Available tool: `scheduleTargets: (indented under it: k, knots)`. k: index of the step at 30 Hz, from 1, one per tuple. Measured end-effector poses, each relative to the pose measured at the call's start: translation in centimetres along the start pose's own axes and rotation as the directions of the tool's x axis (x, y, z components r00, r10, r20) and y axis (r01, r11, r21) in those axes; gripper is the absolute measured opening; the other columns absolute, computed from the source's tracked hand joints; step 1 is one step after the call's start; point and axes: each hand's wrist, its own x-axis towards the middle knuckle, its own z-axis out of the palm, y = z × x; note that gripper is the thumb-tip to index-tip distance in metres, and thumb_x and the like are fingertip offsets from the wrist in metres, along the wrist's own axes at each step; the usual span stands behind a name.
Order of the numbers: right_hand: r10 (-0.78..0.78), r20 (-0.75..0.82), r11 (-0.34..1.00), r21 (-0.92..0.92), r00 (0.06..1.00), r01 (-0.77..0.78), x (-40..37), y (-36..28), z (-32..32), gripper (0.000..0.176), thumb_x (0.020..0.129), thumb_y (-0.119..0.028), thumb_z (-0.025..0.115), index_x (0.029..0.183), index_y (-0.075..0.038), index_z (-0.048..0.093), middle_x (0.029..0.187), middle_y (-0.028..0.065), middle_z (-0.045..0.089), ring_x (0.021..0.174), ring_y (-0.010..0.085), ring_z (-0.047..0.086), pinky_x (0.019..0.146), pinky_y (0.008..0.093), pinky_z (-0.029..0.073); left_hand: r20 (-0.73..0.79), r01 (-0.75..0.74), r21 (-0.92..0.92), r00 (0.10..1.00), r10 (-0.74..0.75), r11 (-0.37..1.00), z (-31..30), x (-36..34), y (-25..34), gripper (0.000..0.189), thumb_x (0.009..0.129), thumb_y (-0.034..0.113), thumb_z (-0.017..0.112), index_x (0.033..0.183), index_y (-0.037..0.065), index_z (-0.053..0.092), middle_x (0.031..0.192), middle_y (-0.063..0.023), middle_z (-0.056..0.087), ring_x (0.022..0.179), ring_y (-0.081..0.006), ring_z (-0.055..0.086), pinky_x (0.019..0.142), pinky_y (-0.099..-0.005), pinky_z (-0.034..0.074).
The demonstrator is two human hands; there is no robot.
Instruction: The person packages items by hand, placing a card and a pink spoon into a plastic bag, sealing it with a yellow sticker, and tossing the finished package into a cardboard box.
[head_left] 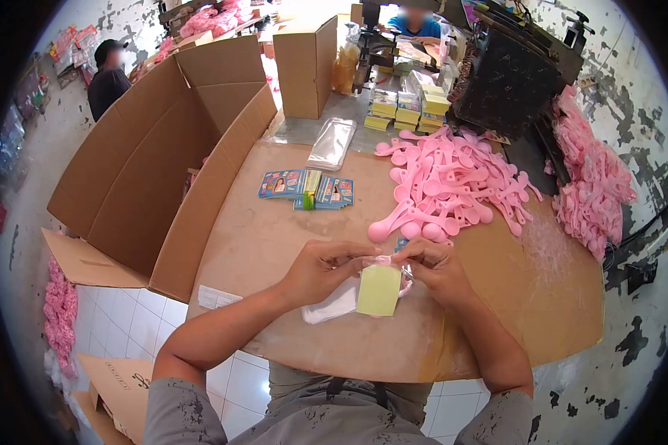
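Note:
My left hand (332,268) and my right hand (435,271) are closed, pinching the top edge of a small clear plastic bag (379,292) from either side. A pale yellow-green card shows through the bag, and a bit of pink shows at its top between my fingertips. Under and left of it lies a stack of clear bags (326,305) on the table. Just beyond my right hand spreads a heap of pink measuring spoons (460,182). Bundled blue printed cards (282,184) lie farther off, beyond my left hand.
A large open cardboard box (148,141) stands at the table's left. More clear bags (332,144) and stacked yellow-edged cards (408,111) lie at the back, near a black machine (505,81). Pink bagged items (590,178) hang at right. Two other people are farther back.

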Motion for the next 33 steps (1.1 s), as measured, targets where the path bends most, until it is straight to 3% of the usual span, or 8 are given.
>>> scheduleTargets:
  k: [2, 8, 11, 17, 20, 26, 29, 33]
  knots:
    - [-0.053, 0.020, 0.999, -0.010, 0.998, 0.054, 0.1, 0.2, -0.2, 0.017, 0.099, -0.002, 0.069, 0.114, -0.001, 0.076, 0.106, 0.0037, 0.073, 0.090, 0.0093, 0.067, 0.081, 0.0263, 0.055, 0.059, -0.056, 0.061, 0.997, 0.053, 0.997, -0.6, 0.1, -0.3, 0.026, 0.100, 0.001, 0.069, 0.125, 0.004, 0.075, 0.103, -0.0058, 0.078, 0.088, -0.0085, 0.071, 0.077, -0.0258, 0.058]
    - [-0.023, 0.044, 0.999, -0.046, 0.999, 0.025, 0.0, -1.1, -0.9, 0.019, 0.099, -0.006, 0.069, 0.117, -0.001, 0.076, 0.107, 0.0042, 0.073, 0.089, 0.0101, 0.066, 0.081, 0.0265, 0.054, 0.111, 0.095, 0.072, 0.988, -0.103, 0.993, -0.9, 0.1, 0.6, 0.026, 0.100, 0.000, 0.066, 0.124, 0.004, 0.075, 0.105, -0.0058, 0.079, 0.088, -0.0094, 0.072, 0.077, -0.0258, 0.058]
    - [0.018, 0.029, 0.995, -0.097, 0.999, -0.015, -0.2, -1.1, -0.9, 0.019, 0.099, -0.008, 0.071, 0.116, 0.000, 0.076, 0.107, 0.0042, 0.073, 0.091, 0.0104, 0.067, 0.082, 0.0262, 0.054, 0.073, 0.123, -0.163, 0.991, -0.112, 0.979, -0.2, 0.2, -0.1, 0.024, 0.101, 0.006, 0.067, 0.124, 0.002, 0.075, 0.108, -0.0051, 0.078, 0.090, -0.0103, 0.072, 0.078, -0.0264, 0.059]
    - [0.041, 0.036, 0.994, -0.101, 0.999, -0.037, -0.2, -0.5, -0.7, 0.022, 0.098, -0.007, 0.073, 0.118, 0.002, 0.073, 0.110, 0.0054, 0.073, 0.097, 0.0114, 0.068, 0.088, 0.0272, 0.055, 0.084, 0.226, -0.068, 0.972, -0.220, 0.972, -0.2, 0.1, -0.1, 0.026, 0.104, 0.012, 0.068, 0.125, -0.001, 0.073, 0.115, -0.0084, 0.077, 0.100, -0.0132, 0.073, 0.081, -0.0273, 0.061]
    - [0.051, 0.026, 0.998, -0.028, 0.998, -0.050, -0.1, -0.4, -0.5, 0.030, 0.098, -0.006, 0.072, 0.126, 0.003, 0.068, 0.111, 0.0062, 0.073, 0.099, 0.0122, 0.069, 0.089, 0.0285, 0.056, 0.085, 0.246, -0.128, 0.968, -0.237, 0.961, 0.0, 0.2, -0.3, 0.026, 0.104, 0.012, 0.068, 0.125, -0.002, 0.071, 0.115, -0.0092, 0.077, 0.099, -0.0132, 0.074, 0.082, -0.0276, 0.061]
    - [0.083, 0.111, 0.991, -0.112, 0.990, -0.071, -0.4, -1.4, 0.1, 0.041, 0.099, -0.004, 0.071, 0.136, 0.004, 0.058, 0.114, 0.0081, 0.071, 0.102, 0.0133, 0.068, 0.090, 0.0291, 0.055, 0.001, 0.198, -0.136, 0.980, -0.200, 0.971, -0.2, 0.4, -0.3, 0.027, 0.104, 0.011, 0.067, 0.127, -0.003, 0.069, 0.113, -0.0100, 0.077, 0.100, -0.0127, 0.073, 0.084, -0.0275, 0.060]
    - [0.102, 0.119, 0.981, -0.179, 0.988, -0.080, -0.4, -1.6, -0.1, 0.039, 0.099, -0.003, 0.070, 0.136, 0.004, 0.057, 0.115, 0.0087, 0.071, 0.103, 0.0131, 0.067, 0.091, 0.0291, 0.055, -0.110, 0.107, -0.290, 0.983, -0.144, 0.951, 0.7, 0.5, 1.4, 0.027, 0.104, 0.011, 0.068, 0.126, -0.003, 0.069, 0.108, -0.0088, 0.077, 0.096, -0.0130, 0.074, 0.081, -0.0276, 0.060]
    - [0.032, 0.102, 0.986, -0.168, 0.994, -0.015, -0.5, -3.8, 0.1, 0.035, 0.101, -0.004, 0.068, 0.134, 0.003, 0.059, 0.114, 0.0081, 0.070, 0.104, 0.0135, 0.067, 0.092, 0.0300, 0.054, 0.074, 0.203, -0.122, 0.978, -0.195, 0.971, 0.0, -0.1, 0.2, 0.026, 0.103, 0.012, 0.068, 0.124, -0.003, 0.068, 0.101, -0.0075, 0.075, 0.094, -0.0133, 0.073, 0.079, -0.0288, 0.060]
